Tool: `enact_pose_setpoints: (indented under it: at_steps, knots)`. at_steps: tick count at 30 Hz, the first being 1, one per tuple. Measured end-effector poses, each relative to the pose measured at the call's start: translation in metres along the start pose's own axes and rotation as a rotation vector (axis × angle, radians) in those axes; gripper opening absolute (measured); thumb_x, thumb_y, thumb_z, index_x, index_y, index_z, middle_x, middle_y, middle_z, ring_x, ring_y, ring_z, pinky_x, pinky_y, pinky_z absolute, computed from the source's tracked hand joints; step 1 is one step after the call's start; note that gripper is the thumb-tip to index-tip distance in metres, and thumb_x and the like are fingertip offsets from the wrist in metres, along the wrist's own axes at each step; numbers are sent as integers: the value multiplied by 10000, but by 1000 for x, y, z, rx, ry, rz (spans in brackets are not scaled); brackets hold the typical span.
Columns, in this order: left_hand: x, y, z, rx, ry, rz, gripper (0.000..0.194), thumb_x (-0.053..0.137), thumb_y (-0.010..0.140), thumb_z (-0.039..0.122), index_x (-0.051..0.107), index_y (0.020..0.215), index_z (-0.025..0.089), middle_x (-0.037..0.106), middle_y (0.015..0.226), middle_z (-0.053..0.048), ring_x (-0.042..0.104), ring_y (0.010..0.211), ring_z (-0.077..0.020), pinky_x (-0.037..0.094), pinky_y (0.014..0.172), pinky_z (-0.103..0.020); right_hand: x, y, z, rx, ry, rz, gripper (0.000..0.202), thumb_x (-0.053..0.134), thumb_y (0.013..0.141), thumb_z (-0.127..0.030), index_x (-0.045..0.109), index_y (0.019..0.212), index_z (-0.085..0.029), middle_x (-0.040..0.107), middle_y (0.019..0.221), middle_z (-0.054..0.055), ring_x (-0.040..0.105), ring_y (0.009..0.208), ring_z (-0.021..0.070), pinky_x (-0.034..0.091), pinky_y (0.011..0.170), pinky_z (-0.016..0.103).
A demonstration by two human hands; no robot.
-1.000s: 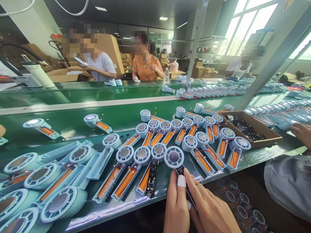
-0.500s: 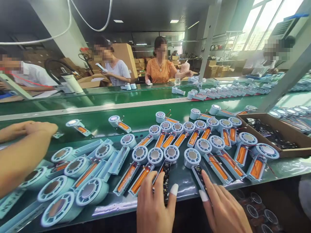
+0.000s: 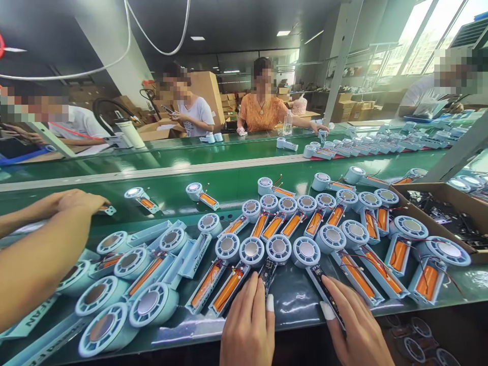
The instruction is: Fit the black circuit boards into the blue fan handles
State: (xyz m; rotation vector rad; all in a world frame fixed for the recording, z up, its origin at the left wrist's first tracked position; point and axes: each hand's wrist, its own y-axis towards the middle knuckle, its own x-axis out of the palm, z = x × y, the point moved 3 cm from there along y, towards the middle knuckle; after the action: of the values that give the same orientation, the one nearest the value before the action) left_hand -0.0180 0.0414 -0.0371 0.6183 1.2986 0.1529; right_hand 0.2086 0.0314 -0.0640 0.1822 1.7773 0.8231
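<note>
Two light-blue handheld fans lie side by side near the front of the bench, round heads pointing away from me. A black circuit board (image 3: 269, 272) sits in the handle of the left fan (image 3: 278, 248). My left hand (image 3: 247, 323) is closed around that handle, its fingers along the left side and white-tipped thumb on the right. Around the handle of the right fan (image 3: 306, 251), which also carries a black circuit board (image 3: 319, 279), my right hand (image 3: 354, 323) is closed between thumb and fingers. The lower ends of both handles are partly hidden.
Several fans with orange batteries (image 3: 224, 296) and thin wires surround my hands. A cardboard box (image 3: 404, 195) of black boards stands right. A co-worker's arm (image 3: 49, 254) reaches in from the left. Beyond runs a green conveyor (image 3: 232, 178), with several people behind it.
The view has shifted slightly, so the bench items sit further right. Both my hands stay at the same two fans. An orange-clad co-worker's hand now reaches a fan across the line.
</note>
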Motion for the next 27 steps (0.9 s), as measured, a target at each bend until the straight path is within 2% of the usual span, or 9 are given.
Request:
enact_pose_setpoints:
  at_steps: [4, 7, 10, 14, 18, 21, 23, 27]
  knots:
    - [-9, 7, -2, 123, 59, 46, 347, 452, 980, 114, 677, 1243, 98, 754, 1217, -135, 769, 990, -243, 615, 829, -291, 0, 0, 0, 5, 4, -2, 467, 392, 1010, -223, 441, 1466, -131, 655, 1278, 145, 653, 1151, 254, 561, 917, 358]
    - [-9, 4, -3, 135, 62, 131, 336, 440, 1009, 123, 621, 1290, 91, 777, 1161, -112, 776, 929, -200, 608, 781, -267, 1, 0, -1, 16, 13, 36, 451, 382, 1025, -260, 465, 1450, -133, 661, 1259, 144, 658, 1128, 252, 559, 893, 352]
    - [1, -5, -1, 66, 45, 166, 352, 474, 1010, 113, 569, 1349, 103, 759, 1204, -108, 754, 1011, -187, 583, 838, -262, 6, -4, 0, 36, 35, 35, 468, 400, 1017, -251, 454, 1468, -138, 648, 1281, 139, 645, 1150, 255, 544, 914, 359]
    - [16, -12, 5, -4, -25, 180, 347, 465, 1019, 110, 576, 1345, 154, 697, 1300, -126, 692, 1129, -213, 534, 946, -322, 9, -9, 2, 39, 58, 23, 500, 423, 1000, -229, 435, 1493, -145, 629, 1318, 129, 620, 1186, 259, 526, 939, 365]
    - [26, -9, 7, -21, -75, 140, 375, 422, 1038, 137, 529, 1394, 187, 664, 1299, -114, 641, 1160, -235, 509, 966, -367, 7, -7, 1, 40, 68, 17, 501, 428, 994, -214, 440, 1488, -134, 627, 1321, 131, 616, 1188, 255, 517, 946, 355]
    - [29, -7, 4, -60, -63, 83, 387, 314, 1053, 163, 506, 1389, 171, 641, 1281, -131, 613, 1175, -265, 507, 952, -417, 5, -3, 0, 40, 69, 42, 476, 423, 995, -220, 465, 1461, -131, 641, 1289, 136, 625, 1163, 257, 516, 934, 358]
    - [29, -6, 4, -35, -64, 54, 388, 312, 1046, 168, 494, 1388, 146, 629, 1281, -144, 608, 1177, -264, 512, 937, -407, 4, -2, -1, 48, 70, 63, 453, 418, 995, -220, 486, 1435, -131, 650, 1262, 138, 630, 1144, 259, 513, 928, 363]
    - [25, -4, 2, 29, -29, 100, 351, 387, 1026, 168, 505, 1349, 100, 657, 1219, -146, 632, 1133, -237, 510, 934, -360, 4, -1, -3, 57, 86, 96, 425, 430, 983, -192, 503, 1393, -107, 650, 1241, 150, 621, 1142, 258, 504, 935, 360]
